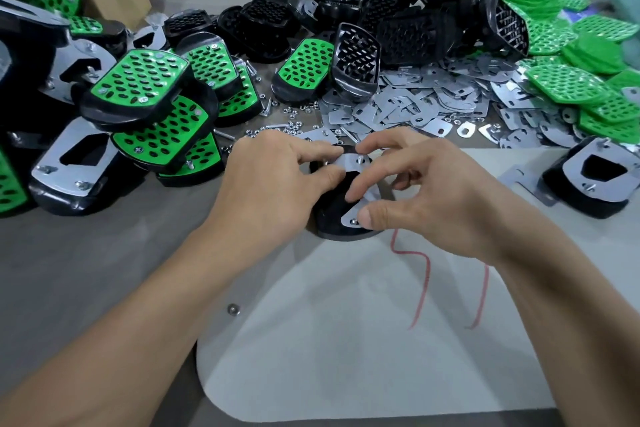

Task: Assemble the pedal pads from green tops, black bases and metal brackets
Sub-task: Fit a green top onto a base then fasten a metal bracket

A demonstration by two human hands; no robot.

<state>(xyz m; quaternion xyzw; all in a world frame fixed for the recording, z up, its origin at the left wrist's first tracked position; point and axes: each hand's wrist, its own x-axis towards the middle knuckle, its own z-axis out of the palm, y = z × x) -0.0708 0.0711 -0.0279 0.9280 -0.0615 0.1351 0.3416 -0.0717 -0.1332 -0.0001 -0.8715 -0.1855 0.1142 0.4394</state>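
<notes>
Two grips pinched the thin metal bracket lying on the black base mid-worktop, left grip at its far edge, right grip at its near corner; light, stiff, likely sharp-edged, it seemed best held by its rim.

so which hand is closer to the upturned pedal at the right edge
Right. The right hand is left of that pedal; the left hand lies farther left, across the bracket both hold.
</notes>
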